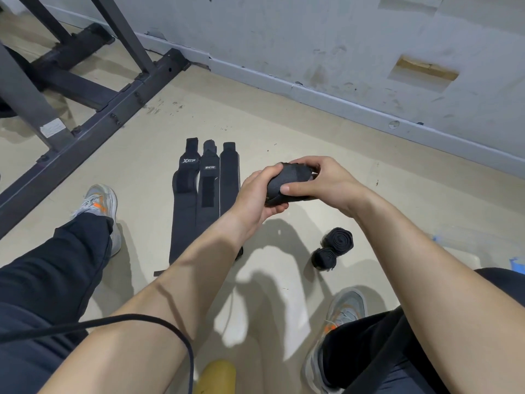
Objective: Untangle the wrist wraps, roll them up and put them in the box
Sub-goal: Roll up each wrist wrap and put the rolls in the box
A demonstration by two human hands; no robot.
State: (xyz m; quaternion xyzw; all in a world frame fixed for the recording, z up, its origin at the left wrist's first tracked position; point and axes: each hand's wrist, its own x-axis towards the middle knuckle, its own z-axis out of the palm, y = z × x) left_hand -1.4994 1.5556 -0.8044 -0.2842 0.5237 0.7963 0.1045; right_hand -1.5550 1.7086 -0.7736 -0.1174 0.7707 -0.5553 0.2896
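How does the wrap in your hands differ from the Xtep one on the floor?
The held wrap is bundled into a roll; the Xtep wrap lies stretched flat. The held wrap is gripped by the left hand and right hand above the floor; the Xtep wrap lies untouched on it. Both are black.

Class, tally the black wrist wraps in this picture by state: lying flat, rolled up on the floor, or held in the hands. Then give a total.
Flat wraps: 3
Rolled wraps: 2
Held wrap, gripped by left hand and right hand: 1
Total: 6
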